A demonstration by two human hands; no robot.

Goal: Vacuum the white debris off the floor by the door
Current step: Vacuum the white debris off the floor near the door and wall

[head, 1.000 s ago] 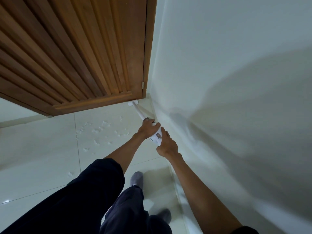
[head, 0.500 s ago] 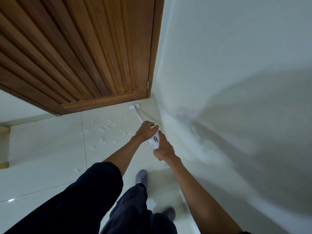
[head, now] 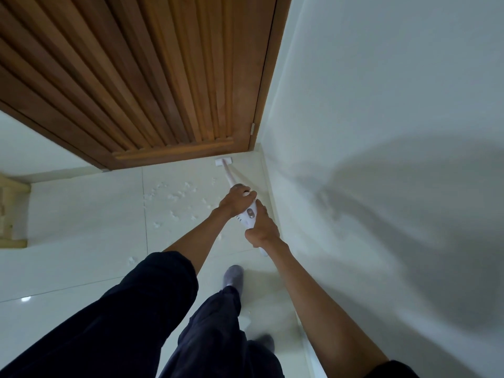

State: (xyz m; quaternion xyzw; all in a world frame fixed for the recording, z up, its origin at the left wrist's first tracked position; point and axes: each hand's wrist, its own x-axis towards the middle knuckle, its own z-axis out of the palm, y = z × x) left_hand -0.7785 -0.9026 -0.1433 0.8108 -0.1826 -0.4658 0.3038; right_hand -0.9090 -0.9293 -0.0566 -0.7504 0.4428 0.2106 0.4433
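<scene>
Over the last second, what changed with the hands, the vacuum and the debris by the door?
Little visibly changed. The view shifted, bringing a wooden object into sight at the left. Both hands kept their grip: left hand forward on the vacuum, right hand behind. The nozzle stays by the door near the corner, and the white debris still lies untouched to its left.

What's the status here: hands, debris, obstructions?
Left hand and right hand grip vacuum. Head at door; debris unvacuumed. Path clear.
</scene>
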